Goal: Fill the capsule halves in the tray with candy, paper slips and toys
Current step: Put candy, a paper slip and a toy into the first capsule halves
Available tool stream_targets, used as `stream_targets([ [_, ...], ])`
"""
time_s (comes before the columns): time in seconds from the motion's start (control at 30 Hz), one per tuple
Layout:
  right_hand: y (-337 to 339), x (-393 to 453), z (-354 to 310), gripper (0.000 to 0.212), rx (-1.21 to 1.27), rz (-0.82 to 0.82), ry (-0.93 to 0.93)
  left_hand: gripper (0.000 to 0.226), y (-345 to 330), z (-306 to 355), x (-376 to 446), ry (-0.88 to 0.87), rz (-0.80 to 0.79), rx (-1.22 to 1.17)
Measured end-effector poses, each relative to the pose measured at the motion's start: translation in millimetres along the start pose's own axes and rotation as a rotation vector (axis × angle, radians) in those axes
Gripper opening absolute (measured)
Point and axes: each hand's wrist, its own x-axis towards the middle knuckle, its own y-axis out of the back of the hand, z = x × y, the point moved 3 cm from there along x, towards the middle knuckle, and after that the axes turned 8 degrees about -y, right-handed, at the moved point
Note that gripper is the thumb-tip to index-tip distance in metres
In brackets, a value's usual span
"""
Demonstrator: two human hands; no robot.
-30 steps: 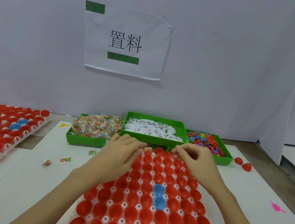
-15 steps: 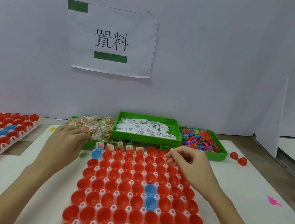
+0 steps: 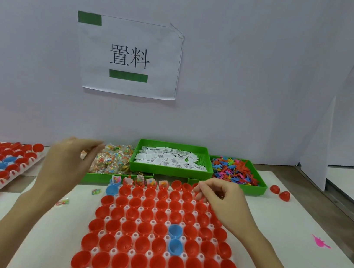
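Bare left hand lifted above candy.

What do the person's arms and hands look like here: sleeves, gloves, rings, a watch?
Both are bare. The left hand and right hand wear no gloves, and no ring shows on the fingers. Both forearms are uncovered down to the frame's bottom edge: no sleeve, watch or wristband in view. The left hand is slightly motion-blurred.

The single head-worn camera looks forward and down from close above the near edge of the white worktop, facing the pale back wall beyond its far edge.
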Motion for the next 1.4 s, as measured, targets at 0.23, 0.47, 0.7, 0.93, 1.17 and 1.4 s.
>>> stream_targets([
  [0.23,0.5,-0.8,-1.7,0.019,-0.005,0.019,0.018,0.012,25.3,67.8,-27.7,0.073,-0.060,-0.492],
  [0.47,-3.9,-0.2,-11.2,0.016,-0.078,0.079,0.067,0.024,2.7,58.3,-89.3,0.238,-0.041,-0.635],
  [0.7,-27.7,60.8,-33.8,0.024,-0.388,0.067,0.122,0.016,7.6,43.1,-93.3,0.178,-0.026,-0.602],
  [0.93,-52.6,125.5,-33.7,0.026,-0.661,-0.187,-0.033,0.012,6.2,39.7,-94.0,0.205,-0.027,-0.654],
  [1.17,-55.7,137.2,-25.9,0.012,-0.636,-0.244,-0.098,0.012,5.7,44.1,-93.1,0.212,-0.039,-0.660],
  [1.4,-58.1,134.3,-23.2,0.007,-0.531,-0.131,-0.089,0.014,7.1,42.7,-91.8,0.216,-0.048,-0.620],
])
